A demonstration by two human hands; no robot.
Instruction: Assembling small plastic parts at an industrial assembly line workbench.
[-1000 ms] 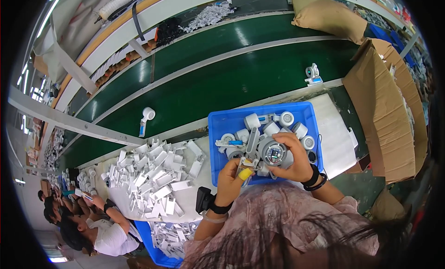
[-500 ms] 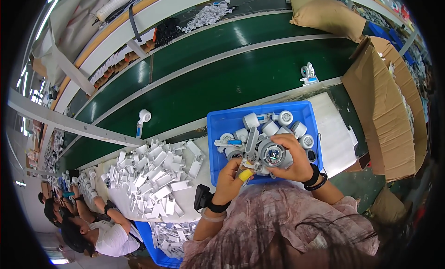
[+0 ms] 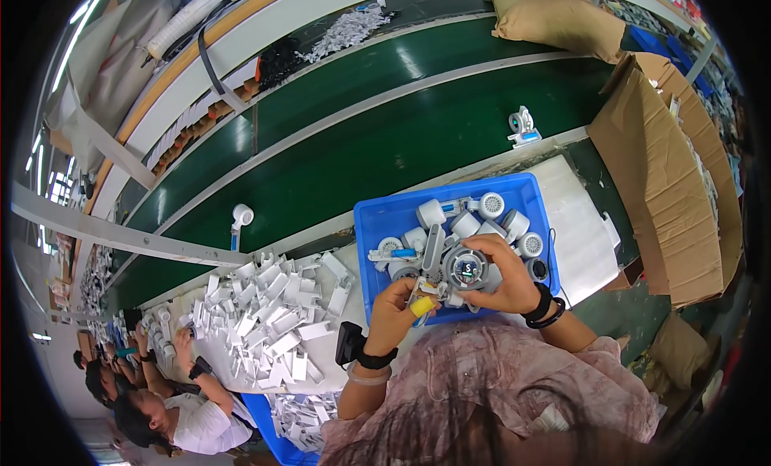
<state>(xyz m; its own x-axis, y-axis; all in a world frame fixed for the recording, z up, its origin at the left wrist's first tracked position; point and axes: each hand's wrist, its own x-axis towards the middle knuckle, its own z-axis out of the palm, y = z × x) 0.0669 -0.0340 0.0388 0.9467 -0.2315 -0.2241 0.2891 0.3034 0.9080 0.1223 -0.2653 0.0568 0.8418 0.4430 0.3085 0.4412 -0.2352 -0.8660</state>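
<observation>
My right hand (image 3: 514, 277) is closed round the rim of a small white-and-grey handheld fan (image 3: 468, 271), whose round end faces up with a lit display inside. My left hand (image 3: 392, 313) pinches the small white parts at the fan's lower left side. A yellow wrap or piece (image 3: 422, 306) sits at the left thumb; which of the two I cannot tell. Both hands are over the near edge of a blue bin (image 3: 369, 213). More white fans with round grilled heads (image 3: 492, 204) lie in that bin, some with blue strips on their handles.
Left of the bin is a heap of white plastic casings (image 3: 277, 313), with another blue bin (image 3: 273, 438) of casings below. Single fans (image 3: 524, 128) rest on the green conveyor belt (image 3: 361, 149). A cardboard carton (image 3: 658, 185) stands right. Co-workers (image 3: 205, 422) sit at far left.
The display in the fan now glows with a figure, where a bare-looking board showed before. My hands have barely moved. At far left a co-worker's forearm has risen.
</observation>
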